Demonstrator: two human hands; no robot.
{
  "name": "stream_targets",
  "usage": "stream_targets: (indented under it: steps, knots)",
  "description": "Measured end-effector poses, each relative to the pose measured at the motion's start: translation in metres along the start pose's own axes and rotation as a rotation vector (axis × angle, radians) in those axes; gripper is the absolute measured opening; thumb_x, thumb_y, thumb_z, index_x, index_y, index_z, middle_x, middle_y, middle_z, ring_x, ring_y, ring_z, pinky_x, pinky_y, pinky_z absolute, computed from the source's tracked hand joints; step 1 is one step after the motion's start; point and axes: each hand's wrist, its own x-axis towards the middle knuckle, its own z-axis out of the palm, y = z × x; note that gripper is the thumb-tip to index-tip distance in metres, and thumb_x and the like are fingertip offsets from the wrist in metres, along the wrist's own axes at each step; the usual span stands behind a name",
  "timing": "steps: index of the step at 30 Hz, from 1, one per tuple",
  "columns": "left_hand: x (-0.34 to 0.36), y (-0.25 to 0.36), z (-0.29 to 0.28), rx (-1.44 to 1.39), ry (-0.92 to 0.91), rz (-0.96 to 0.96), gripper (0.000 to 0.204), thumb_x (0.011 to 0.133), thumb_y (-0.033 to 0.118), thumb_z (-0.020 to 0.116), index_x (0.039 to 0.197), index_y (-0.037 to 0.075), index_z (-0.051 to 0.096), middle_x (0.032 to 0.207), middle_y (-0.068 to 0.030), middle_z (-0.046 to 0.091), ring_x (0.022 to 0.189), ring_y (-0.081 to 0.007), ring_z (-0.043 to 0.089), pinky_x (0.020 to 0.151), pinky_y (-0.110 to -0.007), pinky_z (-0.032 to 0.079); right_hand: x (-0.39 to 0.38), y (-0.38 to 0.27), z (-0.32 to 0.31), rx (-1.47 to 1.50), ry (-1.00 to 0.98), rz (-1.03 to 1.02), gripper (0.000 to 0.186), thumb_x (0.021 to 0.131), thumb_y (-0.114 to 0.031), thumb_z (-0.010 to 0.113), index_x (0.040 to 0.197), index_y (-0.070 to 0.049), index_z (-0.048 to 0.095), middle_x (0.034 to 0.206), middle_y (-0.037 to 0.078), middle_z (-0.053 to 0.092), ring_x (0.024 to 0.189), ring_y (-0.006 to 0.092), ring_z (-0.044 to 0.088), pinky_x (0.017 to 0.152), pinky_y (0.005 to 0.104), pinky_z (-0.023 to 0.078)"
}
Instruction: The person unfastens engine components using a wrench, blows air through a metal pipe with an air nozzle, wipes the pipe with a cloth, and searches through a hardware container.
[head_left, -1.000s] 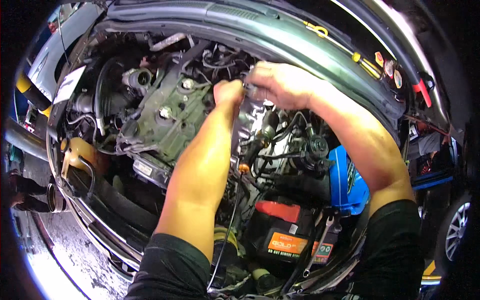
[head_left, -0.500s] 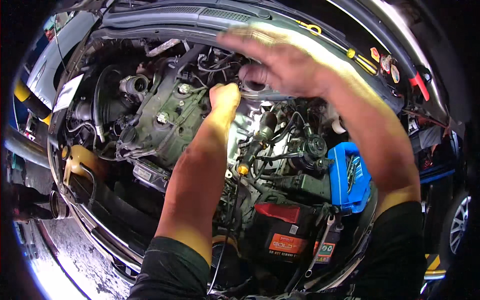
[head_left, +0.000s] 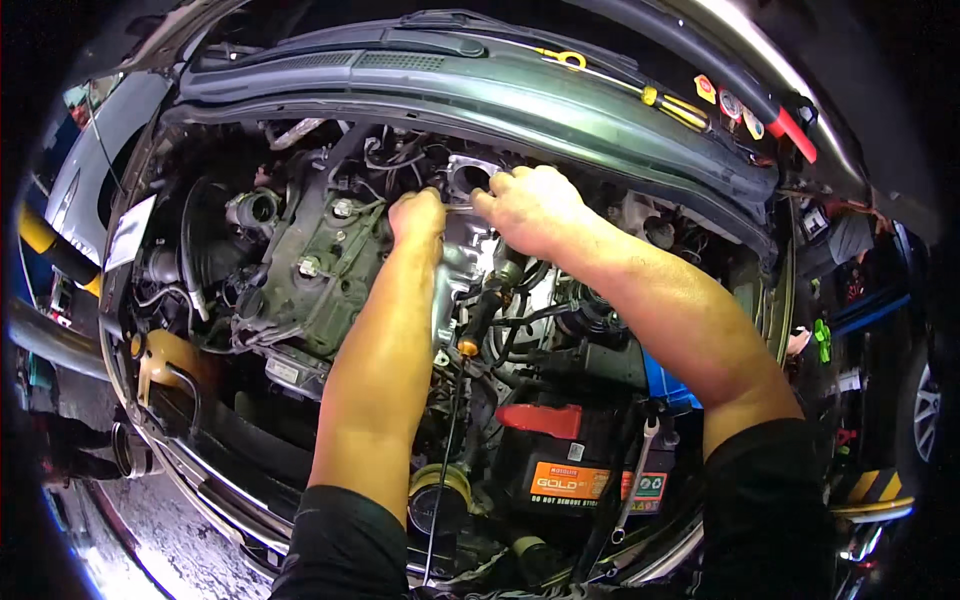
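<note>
My left hand (head_left: 417, 215) is curled closed at the back of the engine bay, right of the grey engine cover (head_left: 320, 275); what its fingers hold is hidden. Beside it my right hand (head_left: 530, 212) has its fingers curled onto a slim metal bar (head_left: 459, 209) that spans the short gap between the hands, just below a silver throttle opening (head_left: 473, 170). A dark cylindrical tool with an orange end (head_left: 483, 315) lies among hoses between my forearms.
A blue tray (head_left: 668, 380) sits behind my right forearm, above the battery (head_left: 555, 455), with a long wrench (head_left: 632, 480) beside it. A yellow-handled screwdriver (head_left: 680, 108) rests on the windscreen cowl. An orange reservoir (head_left: 165, 360) is at left, and a person's legs (head_left: 75, 445) show beyond.
My right hand was lifted and spread half a second ago; it has come down and curled beside my left hand. My left hand stays low, and the view has shifted slightly.
</note>
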Motion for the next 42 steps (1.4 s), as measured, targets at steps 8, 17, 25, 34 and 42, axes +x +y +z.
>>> stream_targets:
  steps: [8,17,25,34,42]
  knots:
    - [-0.05,0.038,-0.03,0.025,-0.285,0.044,0.032,0.089,0.041,0.06,0.093,0.01,0.062,0.069,-0.0015,0.053,0.052,-0.0115,0.047,0.045,-0.024,0.035,-0.041,0.012,0.016,0.341,0.129,0.059,0.029,0.08,-0.017,0.063,0.107,-0.009,0.056,0.088,0.013,0.057,0.085,0.0323,0.062,0.073,0.0418,0.052]
    - [-0.079,0.052,-0.042,0.357,-0.483,0.204,0.052,0.088,0.031,0.066,0.125,-0.003,0.053,0.092,-0.0091,0.066,0.07,-0.0116,0.06,0.061,-0.025,0.049,-0.129,0.036,0.017,0.789,0.158,0.523,0.035,0.085,-0.021,0.061,0.116,-0.005,0.055,0.098,0.024,0.064,0.095,0.0392,0.061,0.083,0.0443,0.047]
    - [-0.153,0.062,-0.098,0.74,-0.474,0.571,0.047,0.082,0.021,0.069,0.118,-0.006,0.057,0.09,-0.0126,0.065,0.082,-0.0159,0.059,0.077,-0.029,0.047,-0.094,0.041,0.053,0.857,0.208,0.649,0.04,0.089,-0.025,0.056,0.123,-0.004,0.054,0.109,0.025,0.062,0.107,0.0396,0.057,0.093,0.0437,0.045]
    - [-0.236,0.036,-0.245,0.889,-0.152,0.586,0.038,0.079,0.004,0.066,0.115,-0.008,0.057,0.094,-0.0149,0.064,0.083,-0.0203,0.06,0.079,-0.032,0.048,-0.074,0.051,0.077,1.092,0.153,0.761,0.048,0.088,-0.027,0.057,0.128,-0.002,0.052,0.115,0.027,0.06,0.113,0.0348,0.057,0.098,0.0355,0.042]
    - [-0.271,-0.017,-0.312,1.066,0.075,0.684,0.036,0.076,0.008,0.067,0.106,-0.007,0.058,0.091,-0.0204,0.06,0.084,-0.0359,0.057,0.075,-0.044,0.047,-0.052,0.074,0.074,0.613,-0.152,0.565,0.043,0.092,-0.027,0.049,0.132,-0.013,0.05,0.12,0.025,0.057,0.11,0.0355,0.056,0.095,0.0391,0.044]
